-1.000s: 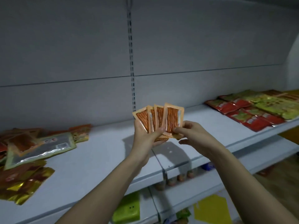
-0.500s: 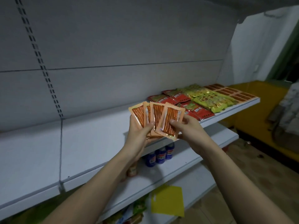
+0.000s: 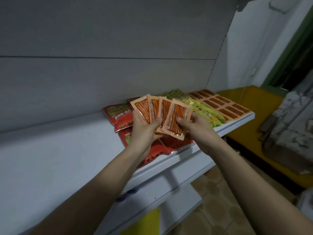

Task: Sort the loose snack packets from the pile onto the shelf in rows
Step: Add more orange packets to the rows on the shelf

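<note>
Several small orange snack packets [image 3: 156,110] are fanned out like cards above the white shelf [image 3: 55,155]. My left hand [image 3: 144,131] grips the fan from below, thumb across its front. My right hand [image 3: 194,128] pinches the frontmost orange packet [image 3: 177,116] at its right side. On the shelf behind lie rows of red packets [image 3: 119,117], yellow-green packets [image 3: 205,112] and flat orange packets [image 3: 221,104] at the far right end.
The shelf's left part is bare white. A lower shelf [image 3: 184,173] juts out below the hands. A yellow counter [image 3: 254,133] stands to the right, with a grey-white bundle [image 3: 296,122] on it. Tiled floor lies bottom right.
The view has swung right along the shelf; the loose pile at left is out of sight and the sorted rows now sit just behind my hands. Both hands still hold the fanned packets.
</note>
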Available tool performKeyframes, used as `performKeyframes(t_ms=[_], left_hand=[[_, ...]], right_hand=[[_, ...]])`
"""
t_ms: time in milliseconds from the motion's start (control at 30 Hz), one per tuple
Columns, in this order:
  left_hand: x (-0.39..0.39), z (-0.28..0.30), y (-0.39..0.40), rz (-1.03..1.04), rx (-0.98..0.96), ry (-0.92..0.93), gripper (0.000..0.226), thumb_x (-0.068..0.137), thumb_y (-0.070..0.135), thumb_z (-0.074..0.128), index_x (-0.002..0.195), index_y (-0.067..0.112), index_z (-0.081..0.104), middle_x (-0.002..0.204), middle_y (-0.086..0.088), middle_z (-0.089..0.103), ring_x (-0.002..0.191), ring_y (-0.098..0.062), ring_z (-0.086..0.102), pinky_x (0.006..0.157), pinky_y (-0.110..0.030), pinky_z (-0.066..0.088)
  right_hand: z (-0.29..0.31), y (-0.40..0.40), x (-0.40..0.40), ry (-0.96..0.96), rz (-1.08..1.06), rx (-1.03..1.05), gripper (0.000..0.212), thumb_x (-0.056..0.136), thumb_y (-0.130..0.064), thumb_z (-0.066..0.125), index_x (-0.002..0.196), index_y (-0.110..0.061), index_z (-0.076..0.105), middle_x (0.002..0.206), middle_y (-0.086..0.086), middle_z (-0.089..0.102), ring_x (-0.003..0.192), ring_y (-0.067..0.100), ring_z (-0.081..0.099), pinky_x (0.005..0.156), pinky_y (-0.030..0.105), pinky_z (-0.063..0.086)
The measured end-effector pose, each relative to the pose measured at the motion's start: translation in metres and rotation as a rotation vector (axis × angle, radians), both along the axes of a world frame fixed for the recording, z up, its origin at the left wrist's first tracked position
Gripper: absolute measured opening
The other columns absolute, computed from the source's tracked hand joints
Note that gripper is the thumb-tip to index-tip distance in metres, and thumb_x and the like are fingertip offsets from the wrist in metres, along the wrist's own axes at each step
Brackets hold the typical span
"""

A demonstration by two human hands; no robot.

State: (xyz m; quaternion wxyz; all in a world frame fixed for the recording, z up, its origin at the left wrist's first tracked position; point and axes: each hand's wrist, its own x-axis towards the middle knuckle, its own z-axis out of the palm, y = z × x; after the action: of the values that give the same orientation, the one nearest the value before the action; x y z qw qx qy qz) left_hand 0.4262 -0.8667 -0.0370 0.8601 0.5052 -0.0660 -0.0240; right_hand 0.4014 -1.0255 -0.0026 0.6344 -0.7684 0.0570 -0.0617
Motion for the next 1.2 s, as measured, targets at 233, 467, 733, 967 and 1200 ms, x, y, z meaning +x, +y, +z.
performKeyframes(t_ms=[233,467,733,967,1200], left_hand=[[0.057,0.019,-0.106,-0.032,0.053,-0.027,0.049,0.094,-0.006,0.061,0.129,0.021,0.039,0.121,-0.006,0.069,0.106,-0.026,0.072,0.076,-0.05,0.062],[0.065,0.024,-0.217,0.003,0.006,0.013,0.062,0.087,-0.014,0.064,0.134,0.019,0.039,0.12,-0.012,0.07,0.102,-0.027,0.073,0.071,-0.042,0.062],[0.079,0.024,-0.283,0.18,-0.068,0.173,0.056,0.09,-0.012,0.061,0.138,0.012,0.043,0.115,-0.014,0.072,0.096,-0.028,0.075,0.06,-0.032,0.061],[0.138,0.038,-0.27,0.47,-0.063,0.145,0.054,0.091,-0.012,0.06,0.137,0.009,0.04,0.118,-0.016,0.07,0.081,-0.022,0.076,0.059,-0.033,0.063],[0.2,0.026,-0.27,0.479,-0.029,0.168,0.05,0.09,-0.008,0.063,0.134,0.006,0.042,0.112,-0.018,0.072,0.089,-0.03,0.076,0.053,-0.028,0.059]], right_hand=[[0.002,-0.107,0.054,-0.027,-0.001,0.105,0.022,0.098,-0.013,0.059,0.119,-0.01,0.065,0.107,0.007,0.075,0.095,0.02,0.073,0.08,0.034,0.06],[0.009,-0.222,0.083,-0.018,0.132,0.055,0.02,0.097,-0.014,0.061,0.116,-0.012,0.067,0.102,0.005,0.076,0.091,0.017,0.074,0.077,0.027,0.06],[0.005,-0.307,0.124,0.025,0.194,0.058,0.015,0.099,-0.022,0.059,0.113,-0.017,0.061,0.093,0.004,0.075,0.067,0.009,0.073,0.053,0.027,0.058],[0.013,-0.336,0.221,0.147,0.169,0.154,0.013,0.101,-0.006,0.052,0.097,-0.018,0.058,0.099,0.011,0.07,0.079,0.022,0.07,0.049,0.032,0.057],[0.0,-0.321,0.303,0.213,0.233,-0.129,0.013,0.097,-0.003,0.057,0.11,-0.004,0.06,0.082,0.012,0.069,0.056,0.014,0.066,0.047,0.029,0.056]])
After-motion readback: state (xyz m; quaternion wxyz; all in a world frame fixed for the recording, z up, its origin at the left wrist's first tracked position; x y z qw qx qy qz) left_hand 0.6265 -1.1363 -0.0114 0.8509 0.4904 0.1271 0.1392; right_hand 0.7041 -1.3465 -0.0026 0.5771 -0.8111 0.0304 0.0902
